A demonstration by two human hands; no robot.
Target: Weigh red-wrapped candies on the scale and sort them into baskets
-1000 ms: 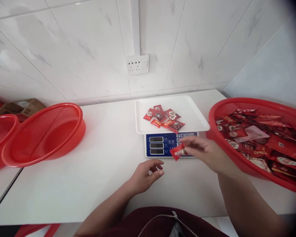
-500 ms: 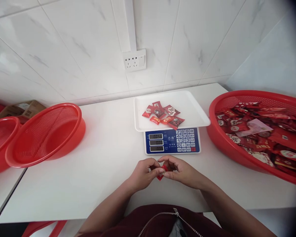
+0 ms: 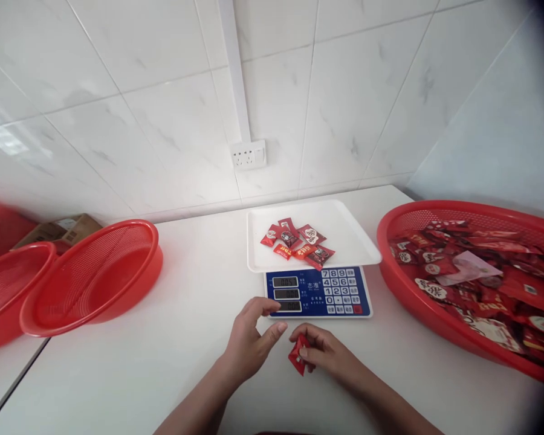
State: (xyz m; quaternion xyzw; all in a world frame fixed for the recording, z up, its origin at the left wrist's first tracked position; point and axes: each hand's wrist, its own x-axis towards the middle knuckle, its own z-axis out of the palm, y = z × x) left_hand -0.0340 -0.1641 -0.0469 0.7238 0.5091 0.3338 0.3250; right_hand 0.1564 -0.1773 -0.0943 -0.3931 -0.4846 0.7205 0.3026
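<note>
Between the thumb and fingers of my right hand (image 3: 323,351) is a small red candy packet (image 3: 298,355), held just in front of the scale. My left hand (image 3: 250,341) is empty, its thumb and fingers apart, with the fingertips at the lower left corner of the digital scale (image 3: 316,295). On top of the scale sits a white tray (image 3: 349,238). Several red wrapped candies (image 3: 294,243) lie in a loose cluster on the tray's left half.
To the right, a big red basket (image 3: 392,266) is filled with similar red packets and a pinkish slip of paper (image 3: 469,269). Two red baskets stand at left, the nearer one (image 3: 136,266) beside a cardboard box (image 3: 84,228). A wall socket (image 3: 248,155) is behind.
My left hand has let go of the packet and moved left and up towards the scale's display. My right hand keeps the packet. The view has tilted upward.
</note>
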